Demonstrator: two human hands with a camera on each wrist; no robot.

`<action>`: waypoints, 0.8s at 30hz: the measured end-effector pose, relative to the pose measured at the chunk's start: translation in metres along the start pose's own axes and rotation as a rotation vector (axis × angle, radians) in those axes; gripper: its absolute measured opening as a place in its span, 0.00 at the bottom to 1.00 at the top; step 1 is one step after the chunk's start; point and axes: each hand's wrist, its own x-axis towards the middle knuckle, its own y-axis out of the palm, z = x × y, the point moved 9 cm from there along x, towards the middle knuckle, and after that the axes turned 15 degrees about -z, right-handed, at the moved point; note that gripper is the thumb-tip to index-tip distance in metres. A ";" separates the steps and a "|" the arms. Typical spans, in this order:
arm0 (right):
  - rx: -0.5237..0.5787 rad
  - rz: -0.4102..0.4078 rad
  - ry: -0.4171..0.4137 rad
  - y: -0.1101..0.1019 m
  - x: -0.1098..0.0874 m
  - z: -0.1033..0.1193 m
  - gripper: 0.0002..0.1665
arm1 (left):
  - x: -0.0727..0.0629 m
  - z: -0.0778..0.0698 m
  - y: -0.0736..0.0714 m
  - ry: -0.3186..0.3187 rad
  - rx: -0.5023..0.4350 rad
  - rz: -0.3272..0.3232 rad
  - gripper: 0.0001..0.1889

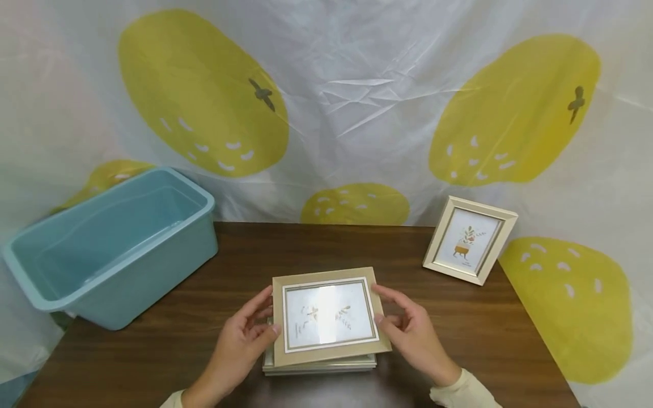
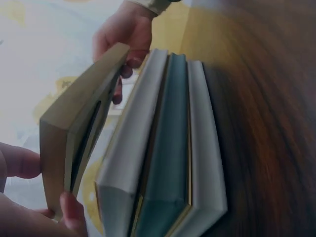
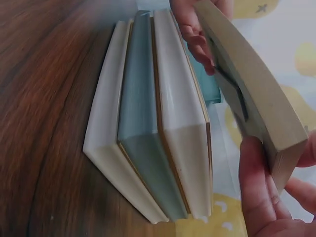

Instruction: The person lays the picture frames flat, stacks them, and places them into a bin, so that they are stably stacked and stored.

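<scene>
Both hands hold a beige picture frame (image 1: 326, 357) by its two short sides, above a stack of picture frames (image 1: 318, 368). My left hand (image 1: 243, 334) grips the left side, and my right hand (image 1: 412, 328) pinches the right side between thumb and fingers. A white inner border and a botanical print under glossy glazing show in the held frame, with a bright reflection across it. In the left wrist view the held frame (image 2: 84, 113) is tilted and apart from the stack, which has white frames (image 2: 133, 128) around a blue-green frame (image 2: 168, 133).
A light blue plastic tub (image 1: 153, 272) stands at the left of the dark wooden table (image 1: 245, 243). Toward the back right, a cream picture frame (image 1: 502, 238) with a plant print stands upright. Behind hangs a white cloth (image 1: 357, 113) with yellow fruit shapes.
</scene>
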 end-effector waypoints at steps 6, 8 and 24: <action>-0.077 0.006 -0.008 -0.005 0.003 -0.007 0.28 | 0.004 0.009 0.000 -0.007 0.150 -0.029 0.34; -0.112 0.002 -0.040 -0.006 0.003 -0.009 0.27 | 0.005 0.010 0.000 0.008 0.189 -0.033 0.33; -0.129 0.047 -0.010 0.008 0.007 -0.017 0.38 | 0.012 0.017 -0.007 -0.009 0.139 -0.082 0.32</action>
